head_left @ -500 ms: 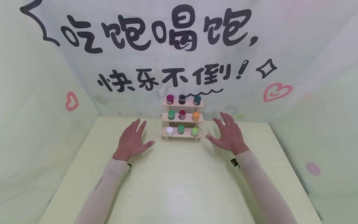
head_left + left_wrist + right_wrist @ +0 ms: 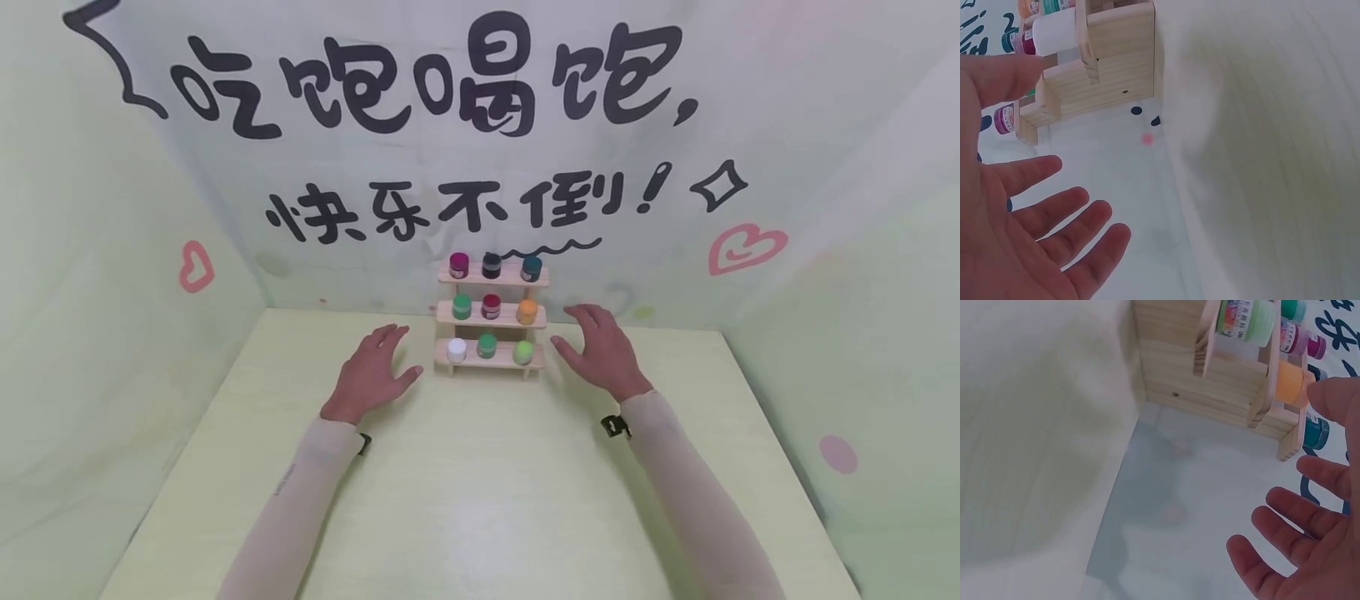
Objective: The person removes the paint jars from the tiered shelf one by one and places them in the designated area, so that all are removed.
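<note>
Left hand [image 2: 369, 377] and right hand [image 2: 602, 354], fingers apart and holding nothing, flank a three-tier wooden rack [image 2: 476, 316] of nine small lidded jars [image 2: 487, 347] at the back of the bench [image 2: 480, 467]. It looks light and stiff; best gripped by both side ends, level, as jars could slide.

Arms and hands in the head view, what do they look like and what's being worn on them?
The left sleeve and right sleeve are long, pale and pinkish, reaching the wrists. Small dark lettering, too small to read, marks the left one. A small black device shows at the left cuff and another at the right cuff. The left hand and right hand are gloveless; no cables show.
</note>
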Tool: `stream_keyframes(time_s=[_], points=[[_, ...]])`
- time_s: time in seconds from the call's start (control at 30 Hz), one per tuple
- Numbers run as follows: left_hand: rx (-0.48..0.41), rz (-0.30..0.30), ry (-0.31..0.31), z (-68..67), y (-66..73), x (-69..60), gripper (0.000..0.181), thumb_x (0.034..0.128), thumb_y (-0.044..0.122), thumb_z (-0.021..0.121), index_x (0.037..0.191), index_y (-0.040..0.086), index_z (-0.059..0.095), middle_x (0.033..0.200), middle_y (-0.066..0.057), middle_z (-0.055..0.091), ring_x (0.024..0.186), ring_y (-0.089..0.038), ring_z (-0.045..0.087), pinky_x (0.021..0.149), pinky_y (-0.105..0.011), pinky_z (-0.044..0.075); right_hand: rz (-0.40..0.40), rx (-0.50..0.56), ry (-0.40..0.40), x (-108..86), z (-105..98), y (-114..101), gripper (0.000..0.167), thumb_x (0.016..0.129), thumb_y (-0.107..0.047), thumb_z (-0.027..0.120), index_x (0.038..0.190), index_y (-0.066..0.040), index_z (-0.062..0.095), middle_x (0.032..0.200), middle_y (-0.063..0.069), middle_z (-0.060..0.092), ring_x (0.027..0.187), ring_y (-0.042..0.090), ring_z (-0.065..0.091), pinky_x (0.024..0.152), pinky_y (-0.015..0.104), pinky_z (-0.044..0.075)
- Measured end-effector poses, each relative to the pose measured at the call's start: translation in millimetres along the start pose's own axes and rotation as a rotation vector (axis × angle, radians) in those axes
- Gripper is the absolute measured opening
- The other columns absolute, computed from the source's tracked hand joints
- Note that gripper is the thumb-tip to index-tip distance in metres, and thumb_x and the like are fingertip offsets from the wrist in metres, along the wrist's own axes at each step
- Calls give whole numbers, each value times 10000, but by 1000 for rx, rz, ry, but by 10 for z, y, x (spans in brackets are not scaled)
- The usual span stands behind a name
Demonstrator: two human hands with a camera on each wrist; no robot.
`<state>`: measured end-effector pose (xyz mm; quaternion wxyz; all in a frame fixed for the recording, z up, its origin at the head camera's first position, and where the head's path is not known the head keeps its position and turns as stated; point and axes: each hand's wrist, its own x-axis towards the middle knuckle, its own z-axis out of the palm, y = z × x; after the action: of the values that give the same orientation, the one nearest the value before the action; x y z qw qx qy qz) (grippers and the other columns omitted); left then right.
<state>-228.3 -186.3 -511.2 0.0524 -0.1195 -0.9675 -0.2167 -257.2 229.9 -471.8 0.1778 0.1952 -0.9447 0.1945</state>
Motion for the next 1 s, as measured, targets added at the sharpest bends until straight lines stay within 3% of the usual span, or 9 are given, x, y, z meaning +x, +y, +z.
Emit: stream_keyframes(time_s=[0.23, 0.4, 0.53, 0.83, 1.0], points=[[-89, 20, -7, 76, -4, 53, 705, 942, 519, 630, 1520, 178, 413, 1560, -119, 405, 1405, -353, 435, 1040, -601, 488, 60, 162, -11, 185, 45, -55, 545, 976, -391, 641, 1398, -59, 548, 1385, 157, 581, 1289, 348, 537, 1073, 546, 474], [-139, 21, -15, 115, -15, 79, 671, 958, 508, 624, 1511, 181, 429, 1548, -106, 422, 1402, -335, 445, 1095, -572, 454, 108, 264, -11, 303, 54, -87, 512, 986, -318, 634, 1402, -35, 540, 1374, 167, 589, 1260, 338, 563, 1002, 517, 537], [-223, 12, -22, 151, -9, 117, 631, 970, 475, 630, 1497, 180, 449, 1520, -94, 451, 1348, -320, 503, 1081, -536, 475, 152, 352, -3, 399, 49, -122, 491, 995, -289, 629, 1407, -38, 538, 1386, 159, 583, 1259, 328, 561, 952, 515, 566], [-368, -15, -48, 295, 58, 194, 566, 975, 394, 662, 1451, 136, 495, 1440, -119, 515, 1241, -319, 591, 1013, -480, 542, 190, 440, 57, 618, 60, -141, 483, 978, -298, 653, 1385, -51, 569, 1376, 138, 607, 1230, 304, 595, 901, 471, 599], [-510, -57, -64, 350, 127, 230, 534, 976, 379, 665, 1436, 148, 524, 1433, -133, 538, 1237, -318, 611, 1015, -508, 544, 212, 469, 72, 740, 33, -147, 490, 972, -312, 661, 1388, -70, 572, 1373, 125, 614, 1240, 289, 590, 906, 466, 599]])
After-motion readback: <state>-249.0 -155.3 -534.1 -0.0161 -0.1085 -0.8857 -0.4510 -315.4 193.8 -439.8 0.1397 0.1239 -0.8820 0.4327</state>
